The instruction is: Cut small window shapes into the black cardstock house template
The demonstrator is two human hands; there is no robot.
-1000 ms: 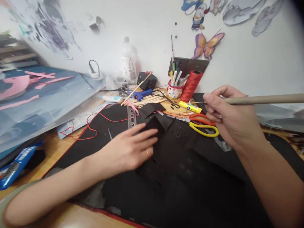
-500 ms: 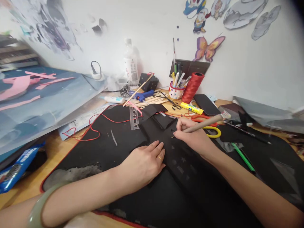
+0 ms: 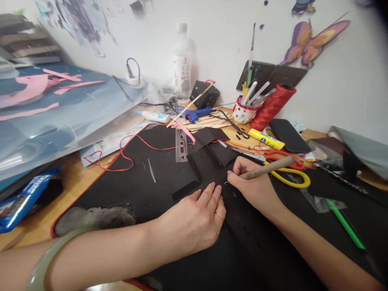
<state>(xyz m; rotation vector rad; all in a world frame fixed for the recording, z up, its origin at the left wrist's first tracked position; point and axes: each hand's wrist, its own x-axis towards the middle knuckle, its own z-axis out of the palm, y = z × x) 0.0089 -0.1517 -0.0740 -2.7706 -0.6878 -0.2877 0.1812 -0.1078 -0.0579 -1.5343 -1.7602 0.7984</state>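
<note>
My left hand (image 3: 194, 220) lies flat, fingers together and stretched out, pressing down a piece of black sheet (image 3: 209, 167) on the black mat (image 3: 133, 186). A pale green bangle is on that wrist. My right hand (image 3: 254, 188) is closed in a writing grip on a brown paper-wrapped craft tool (image 3: 268, 167). Its tip touches the black sheet just past my left fingertips. More folded black pieces (image 3: 210, 137) lie beyond.
Behind lie a clear stencil ruler (image 3: 181, 144), red cord (image 3: 127, 155), yellow-and-red scissors (image 3: 286, 169), a yellow glue stick (image 3: 266, 139), a red thread spool (image 3: 273, 106), a pen cup (image 3: 244, 113), a blue glue gun (image 3: 195, 114), a bottle (image 3: 182, 60) and a phone (image 3: 289, 135). A green pen (image 3: 345, 224) lies right.
My right hand came down from the air and set the tool's tip on the black sheet. My left hand slid nearer to me on the sheet. The view moved closer and lower.
</note>
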